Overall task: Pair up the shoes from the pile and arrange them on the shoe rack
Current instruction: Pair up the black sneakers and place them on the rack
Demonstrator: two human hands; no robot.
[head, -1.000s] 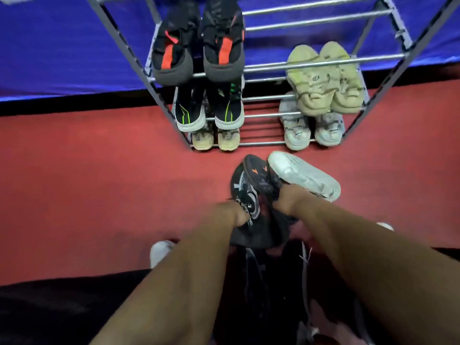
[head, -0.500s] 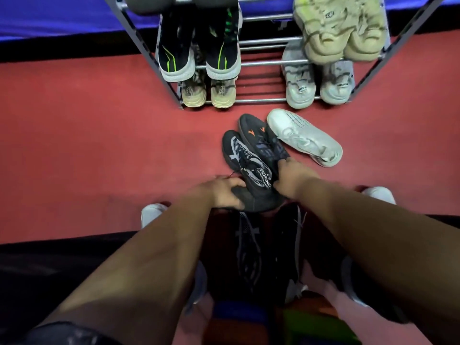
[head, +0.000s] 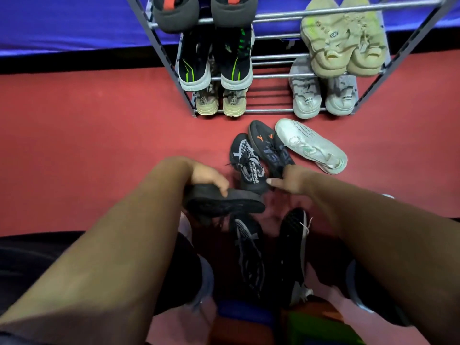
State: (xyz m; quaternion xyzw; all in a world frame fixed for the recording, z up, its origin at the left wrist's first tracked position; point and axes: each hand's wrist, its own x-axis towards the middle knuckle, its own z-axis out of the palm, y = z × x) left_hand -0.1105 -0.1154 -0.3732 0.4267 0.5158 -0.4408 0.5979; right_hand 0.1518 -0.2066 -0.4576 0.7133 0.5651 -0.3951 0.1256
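Observation:
My left hand (head: 209, 178) is shut on a dark shoe (head: 224, 204), held low above the floor with its sole facing me. My right hand (head: 291, 181) lies at the heels of two black shoes on the red floor, one finger stretched left and nothing gripped. One of these is a black shoe with white print (head: 246, 165); the other is a black shoe with orange marks (head: 267, 146). A white shoe (head: 311, 145) lies just right of them. The metal shoe rack (head: 273, 110) stands beyond, holding several pairs.
Between my forearms two more black shoes (head: 249, 252) (head: 293, 245) lie on the floor. On the rack sit a black-green pair (head: 216, 61), a beige pair (head: 221, 100), a grey pair (head: 321, 95) and a pale yellow pair (head: 343, 41). A blue wall is behind.
My left hand left the printed black shoe and now holds another dark shoe, sole up. My right hand has loosened its grip on the black shoes, which rest on the floor.

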